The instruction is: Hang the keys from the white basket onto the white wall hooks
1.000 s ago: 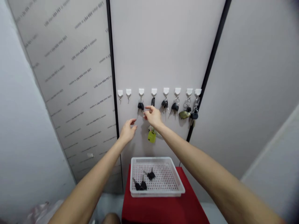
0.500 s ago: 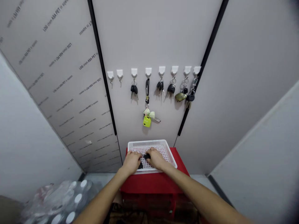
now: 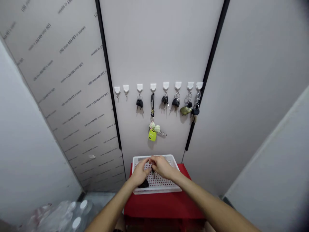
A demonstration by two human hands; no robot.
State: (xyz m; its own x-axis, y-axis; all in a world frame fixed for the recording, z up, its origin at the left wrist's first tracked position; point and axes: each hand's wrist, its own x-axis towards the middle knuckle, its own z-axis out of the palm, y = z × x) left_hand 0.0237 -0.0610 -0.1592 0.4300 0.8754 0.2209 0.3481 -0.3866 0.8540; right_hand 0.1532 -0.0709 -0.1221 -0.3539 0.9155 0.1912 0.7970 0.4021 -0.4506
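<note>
Left hand (image 3: 139, 174) and right hand (image 3: 163, 166) pinch keys (image 3: 153, 174).
Slim, metallic, partly hidden, above a rectangular basket (image 3: 160, 190) of perforated white plastic.

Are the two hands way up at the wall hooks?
No, the left hand and the right hand are down over the white basket, below the wall hooks.

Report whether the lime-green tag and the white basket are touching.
Apart: the head view shows bare wall between the lime-green tag hanging above and the white basket below.
</note>
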